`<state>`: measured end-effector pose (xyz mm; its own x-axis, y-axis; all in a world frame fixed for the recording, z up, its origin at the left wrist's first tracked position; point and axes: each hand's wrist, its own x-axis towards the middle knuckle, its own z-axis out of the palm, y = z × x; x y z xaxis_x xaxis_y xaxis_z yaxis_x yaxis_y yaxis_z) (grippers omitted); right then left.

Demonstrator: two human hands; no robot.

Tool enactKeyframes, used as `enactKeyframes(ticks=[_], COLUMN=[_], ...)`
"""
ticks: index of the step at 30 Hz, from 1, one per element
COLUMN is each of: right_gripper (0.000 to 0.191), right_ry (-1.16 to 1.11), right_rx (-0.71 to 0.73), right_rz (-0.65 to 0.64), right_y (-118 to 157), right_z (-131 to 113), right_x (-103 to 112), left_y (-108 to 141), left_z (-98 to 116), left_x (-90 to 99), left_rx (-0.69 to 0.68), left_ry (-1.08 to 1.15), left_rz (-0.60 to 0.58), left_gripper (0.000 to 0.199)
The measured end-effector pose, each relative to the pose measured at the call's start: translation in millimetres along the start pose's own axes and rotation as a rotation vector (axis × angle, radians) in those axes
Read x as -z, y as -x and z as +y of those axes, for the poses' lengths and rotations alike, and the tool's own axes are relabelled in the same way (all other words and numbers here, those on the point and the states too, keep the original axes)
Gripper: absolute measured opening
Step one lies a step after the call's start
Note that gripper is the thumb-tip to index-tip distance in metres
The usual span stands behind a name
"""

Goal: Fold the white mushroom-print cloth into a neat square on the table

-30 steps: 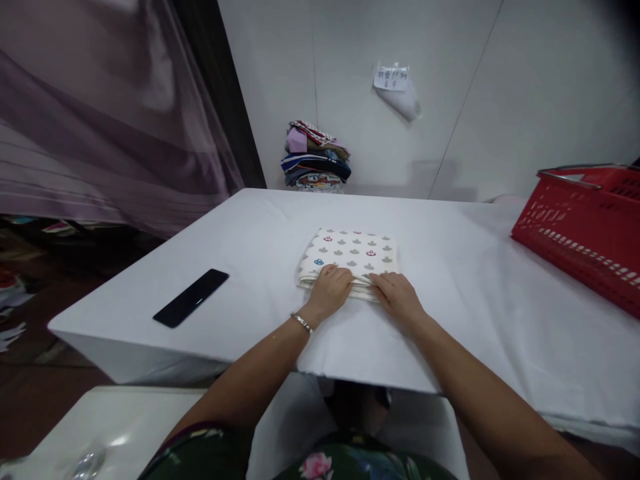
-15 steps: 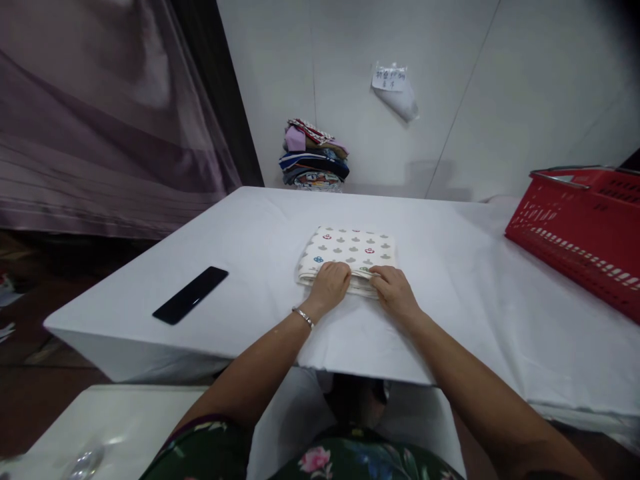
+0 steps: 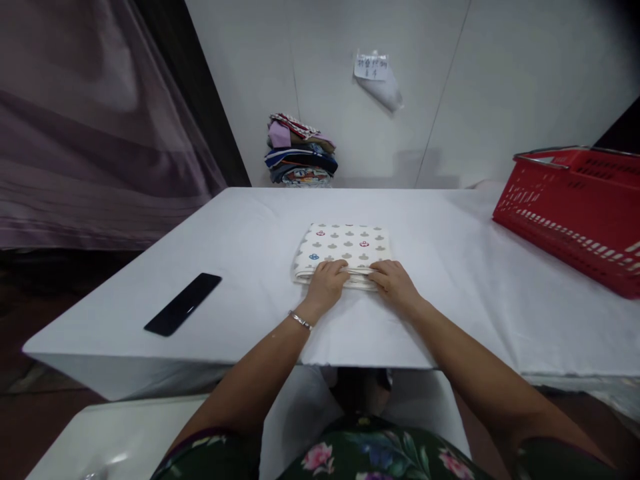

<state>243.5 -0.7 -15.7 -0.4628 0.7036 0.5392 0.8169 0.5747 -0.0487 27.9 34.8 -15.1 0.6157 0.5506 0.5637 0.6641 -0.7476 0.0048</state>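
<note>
A folded white cloth (image 3: 345,243) with grey, red and blue motifs lies flat on the white-covered table, its layered folded edge facing me. My left hand (image 3: 327,283), with a silver bracelet at the wrist, pinches that near edge at its middle, fingers on top and thumb at the layers. Just to the right, my right hand (image 3: 395,283) grips the same edge near the right corner. A short stretch of the edge shows between the two thumbs. What lies inside the folds is hidden.
A black phone (image 3: 183,304) lies on the table (image 3: 240,240) to the left. At the right stands a red plastic basket (image 3: 575,213) with metal handles. A stack of folded clothes (image 3: 301,157) sits beyond the far edge by the wall. A purple curtain (image 3: 90,133) hangs at left.
The view has shifted slightly. Both hands stay on the cloth's near edge, and the gap between its layers there looks flatter than before.
</note>
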Motion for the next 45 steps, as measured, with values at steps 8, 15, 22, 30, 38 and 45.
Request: enactKeyframes(ticks=[8, 15, 22, 30, 38, 45], right_gripper=[0.014, 0.019, 0.018, 0.018, 0.023, 0.019], right_ry=[-0.037, -0.029, -0.042, -0.101, -0.032, 0.09], right_rx=[-0.031, -0.025, -0.024, -0.041, -0.065, -0.075], right_rz=[-0.015, -0.012, -0.019, -0.023, -0.014, 0.045], right_y=[0, -2, -3, -2, -4, -6], right_z=[-7, -5, -5, -7, -15, -14], right_x=[6, 3, 1, 6, 5, 1], left_y=[4, 3, 1, 1, 1, 1], left_z=[3, 3, 3, 4, 4, 4], left_x=[5.3, 3.3, 4.5, 5.9, 2.2, 0.0], left_rx=[0.019, 0.062, 0.075, 0.029, 0.033, 0.03], left_ry=[0.055, 0.041, 0.053, 0.053, 0.021, -0.008], left_rz=[-0.004, -0.047, -0.071, 0.052, 0.052, 0.02], left_gripper=[0.018, 0.014, 0.012, 0.015, 0.015, 0.016])
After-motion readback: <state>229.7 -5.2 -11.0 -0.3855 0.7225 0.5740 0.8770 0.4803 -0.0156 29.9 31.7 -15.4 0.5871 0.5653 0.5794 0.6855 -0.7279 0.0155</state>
